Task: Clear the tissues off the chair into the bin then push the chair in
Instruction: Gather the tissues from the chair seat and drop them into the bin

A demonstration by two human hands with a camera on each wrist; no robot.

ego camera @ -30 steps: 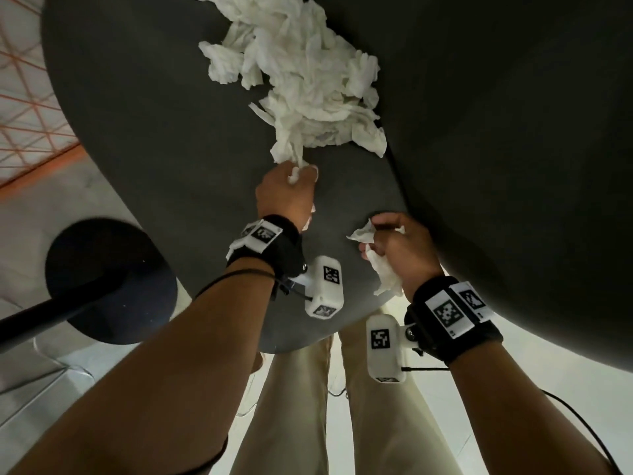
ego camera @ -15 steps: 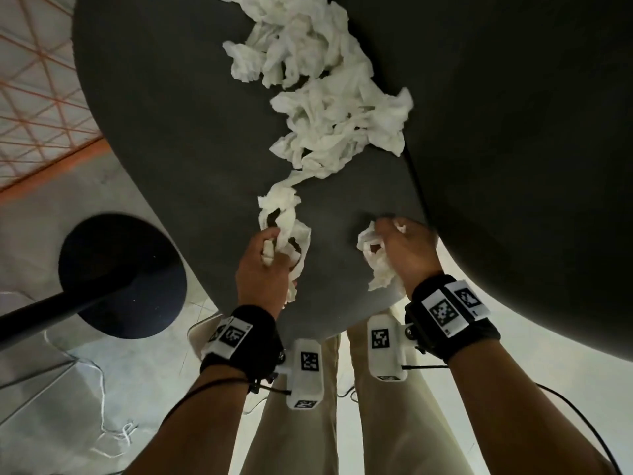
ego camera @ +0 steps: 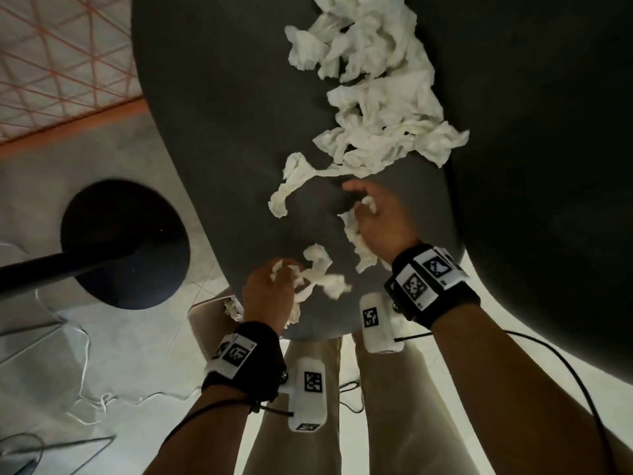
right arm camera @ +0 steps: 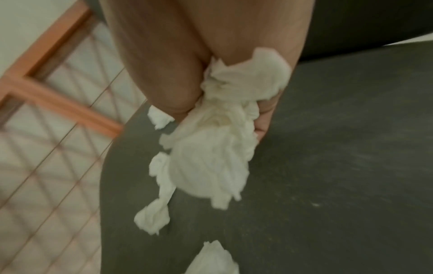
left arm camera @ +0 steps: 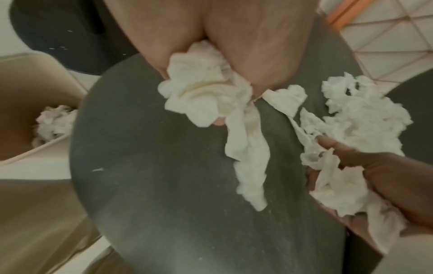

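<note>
A heap of crumpled white tissues (ego camera: 376, 94) lies on the dark grey chair seat (ego camera: 222, 132), with a twisted strand (ego camera: 291, 186) trailing toward me. My left hand (ego camera: 270, 293) grips a wad of tissue (left arm camera: 201, 92) at the seat's near edge, strips hanging from it. My right hand (ego camera: 380, 217) holds another bunch of tissue (right arm camera: 211, 153) over the seat, just short of the heap. Below the seat's near-left edge stands a beige bin (ego camera: 209, 320) with tissues inside (left arm camera: 53, 122).
A black round pedestal base (ego camera: 126, 241) with its pole stands on the pale floor to the left. An orange-framed wire grid (ego camera: 51, 63) lies at the far left. The dark chair back (ego camera: 548, 166) curves up on the right. White cords trail on the floor.
My left hand has drawn back toward the seat's near edge with its tissue, the strand breaking from the heap. My right hand has moved forward toward the heap, still holding tissue.
</note>
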